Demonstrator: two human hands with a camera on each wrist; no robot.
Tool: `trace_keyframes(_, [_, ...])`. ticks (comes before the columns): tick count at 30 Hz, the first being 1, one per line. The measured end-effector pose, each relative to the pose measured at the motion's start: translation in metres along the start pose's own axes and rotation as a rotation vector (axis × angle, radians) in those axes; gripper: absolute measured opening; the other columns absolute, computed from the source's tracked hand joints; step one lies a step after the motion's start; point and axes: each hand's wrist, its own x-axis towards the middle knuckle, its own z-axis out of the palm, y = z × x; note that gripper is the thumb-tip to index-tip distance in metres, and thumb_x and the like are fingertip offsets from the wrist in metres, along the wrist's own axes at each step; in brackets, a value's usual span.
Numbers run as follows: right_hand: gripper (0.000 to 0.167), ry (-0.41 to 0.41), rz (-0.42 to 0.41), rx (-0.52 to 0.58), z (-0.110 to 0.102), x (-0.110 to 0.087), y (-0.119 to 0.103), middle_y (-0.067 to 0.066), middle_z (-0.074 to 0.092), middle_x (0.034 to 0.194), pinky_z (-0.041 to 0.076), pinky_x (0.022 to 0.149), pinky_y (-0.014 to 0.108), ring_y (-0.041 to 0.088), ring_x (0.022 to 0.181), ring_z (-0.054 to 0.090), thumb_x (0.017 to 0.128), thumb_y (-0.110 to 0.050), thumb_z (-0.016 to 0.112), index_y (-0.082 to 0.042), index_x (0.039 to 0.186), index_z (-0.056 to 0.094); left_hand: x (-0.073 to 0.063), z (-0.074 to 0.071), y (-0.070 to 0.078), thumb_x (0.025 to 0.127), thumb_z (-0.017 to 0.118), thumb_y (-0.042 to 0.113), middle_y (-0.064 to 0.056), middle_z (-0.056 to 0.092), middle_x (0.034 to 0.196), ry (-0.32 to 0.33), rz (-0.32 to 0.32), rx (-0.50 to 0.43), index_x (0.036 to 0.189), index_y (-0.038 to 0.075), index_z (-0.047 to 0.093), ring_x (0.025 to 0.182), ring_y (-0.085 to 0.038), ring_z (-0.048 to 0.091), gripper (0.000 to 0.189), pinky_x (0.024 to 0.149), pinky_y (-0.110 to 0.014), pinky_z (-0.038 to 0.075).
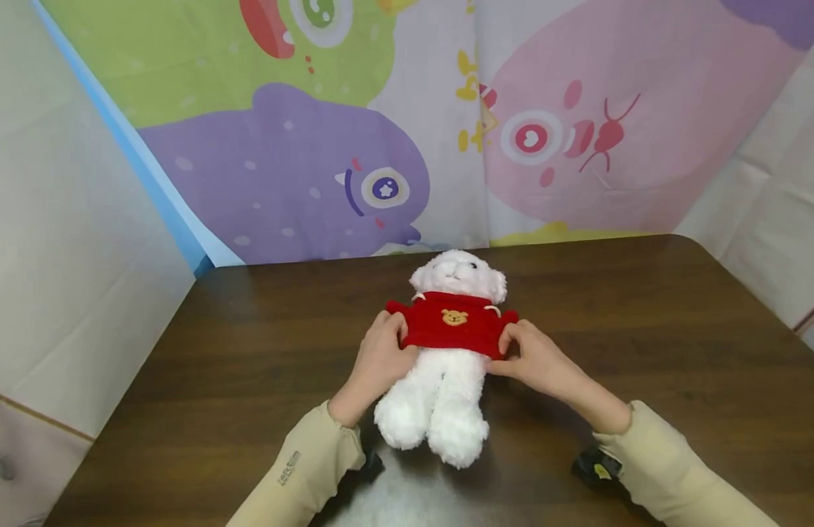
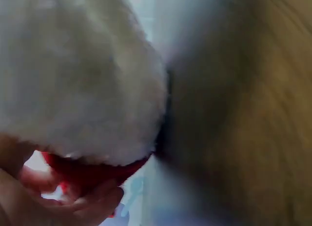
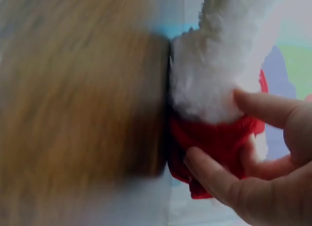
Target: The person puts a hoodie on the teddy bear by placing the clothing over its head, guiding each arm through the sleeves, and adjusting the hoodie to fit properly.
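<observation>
A white plush toy lies face up on the table, its head toward the back wall and its feet toward me. It wears a red sweater with a small bear-face patch and white cords. My left hand grips the sweater's left side near the hem, fingers curled at the cloth. On the opposite side my right hand holds the hem, and the right wrist view shows its thumb against the white fur and its fingers on the red cloth. In the left wrist view, fur hides part of the sweater.
The dark wooden table extends around the toy to both sides. Behind it hangs a cloth printed with cartoon creatures, and pale panels stand left and right. Dark wrist devices sit under the beige sleeves.
</observation>
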Motion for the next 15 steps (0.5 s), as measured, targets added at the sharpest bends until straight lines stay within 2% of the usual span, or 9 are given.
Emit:
trace_keyframes(1, [0.036, 0.002, 0.019, 0.035, 0.0, 0.001, 0.0, 0.013, 0.048, 0.094, 0.046, 0.061, 0.027, 0.023, 0.083, 0.047, 0.072, -0.021, 0.075, -0.004, 0.087, 0.047, 0.001, 0.0, 0.0, 0.071, 0.057, 0.003, -0.008, 0.043, 0.08, -0.021, -0.025, -0.045, 0.073, 0.007, 0.04, 0.068, -0.018, 0.041, 0.017, 0.055, -0.027, 0.035])
trace_keyframes(3, [0.039, 0.01, 0.072, 0.148, 0.001, 0.002, 0.001, 0.019, 0.046, 0.103, 0.049, 0.067, 0.03, 0.03, 0.09, 0.049, 0.075, -0.015, 0.072, -0.001, 0.096, 0.042, 0.002, 0.001, 0.0, 0.075, 0.058, 0.003, -0.011, 0.044, 0.087, -0.057, -0.114, -0.197, 0.085, 0.004, 0.039, 0.075, -0.021, 0.044, 0.021, 0.061, -0.027, 0.038])
trace_keyframes(5, [0.044, 0.03, 0.146, 0.294, 0.003, 0.004, 0.001, 0.023, 0.042, 0.115, 0.05, 0.079, 0.036, 0.036, 0.102, 0.049, 0.079, -0.011, 0.068, 0.001, 0.107, 0.036, 0.003, 0.004, 0.0, 0.079, 0.061, 0.007, -0.014, 0.044, 0.096, -0.093, -0.243, -0.397, 0.098, 0.002, 0.036, 0.084, -0.021, 0.045, 0.032, 0.068, -0.027, 0.041])
trace_keyframes(7, [0.049, 0.063, 0.216, 0.458, 0.006, 0.005, 0.001, 0.024, 0.037, 0.125, 0.045, 0.092, 0.041, 0.038, 0.114, 0.046, 0.082, -0.009, 0.064, 0.002, 0.116, 0.03, 0.002, 0.007, 0.0, 0.08, 0.063, 0.013, -0.016, 0.043, 0.106, -0.113, -0.382, -0.593, 0.109, 0.002, 0.03, 0.09, -0.023, 0.046, 0.045, 0.072, -0.028, 0.044])
trace_keyframes(9, [0.054, 0.1, 0.258, 0.599, 0.009, 0.006, 0.0, 0.023, 0.033, 0.131, 0.04, 0.098, 0.041, 0.037, 0.121, 0.04, 0.084, -0.008, 0.061, 0.003, 0.123, 0.024, 0.001, 0.009, 0.001, 0.082, 0.064, 0.02, -0.017, 0.042, 0.114, -0.126, -0.481, -0.729, 0.117, 0.004, 0.026, 0.098, -0.024, 0.046, 0.054, 0.077, -0.029, 0.046])
trace_keyframes(12, [0.057, 0.153, 0.281, 0.743, 0.013, 0.007, -0.001, 0.02, 0.031, 0.129, 0.043, 0.093, 0.027, 0.032, 0.119, 0.038, 0.086, -0.007, 0.059, 0.002, 0.127, 0.02, -0.001, 0.011, 0.005, 0.084, 0.063, 0.024, -0.016, 0.041, 0.124, -0.153, -0.534, -0.867, 0.125, 0.008, 0.022, 0.104, -0.025, 0.048, 0.06, 0.08, -0.031, 0.047])
trace_keyframes(15, [0.058, 0.178, 0.278, 0.795, 0.015, 0.008, -0.002, 0.018, 0.032, 0.125, 0.045, 0.081, 0.015, 0.027, 0.113, 0.036, 0.087, -0.009, 0.057, 0.002, 0.129, 0.019, -0.002, 0.012, 0.009, 0.086, 0.061, 0.023, -0.013, 0.039, 0.128, -0.154, -0.519, -1.002, 0.125, 0.013, 0.019, 0.104, -0.023, 0.05, 0.058, 0.081, -0.029, 0.047])
